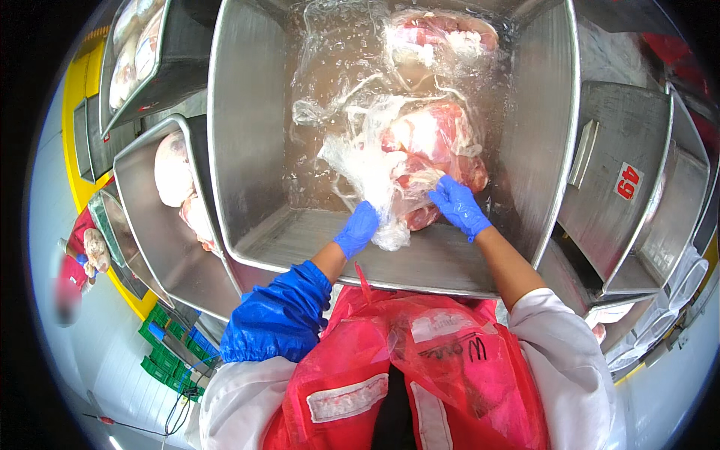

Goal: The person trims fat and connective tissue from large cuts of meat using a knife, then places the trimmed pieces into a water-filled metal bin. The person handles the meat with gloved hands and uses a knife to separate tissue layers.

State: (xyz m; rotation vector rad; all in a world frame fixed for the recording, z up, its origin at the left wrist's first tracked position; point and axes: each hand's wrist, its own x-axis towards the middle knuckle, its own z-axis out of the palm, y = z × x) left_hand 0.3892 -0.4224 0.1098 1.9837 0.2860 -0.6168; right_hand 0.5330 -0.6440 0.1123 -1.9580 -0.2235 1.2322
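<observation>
Inside a deep steel bin (pixel 247 135), a large piece of raw red meat (pixel 435 139) with white fat lies partly wrapped in a clear plastic bag (pixel 367 169). My left hand (pixel 358 229), in a blue glove, is closed on the bunched bag at the near left of the meat. On the near right, my blue-gloved right hand (pixel 460 208) has its fingers bent onto the film where it covers the meat; its fingertips are partly hidden. Farther back in the bin sits a second piece of meat (pixel 442 39), also under clear film.
Wet loose film and liquid cover part of the bin floor. To the left stand steel bins (pixel 191 247) holding pale meat (pixel 174 169). More steel bins (pixel 619 172) crowd the right side. Green crates (pixel 169 352) and a person in red (pixel 77 251) are at the far left.
</observation>
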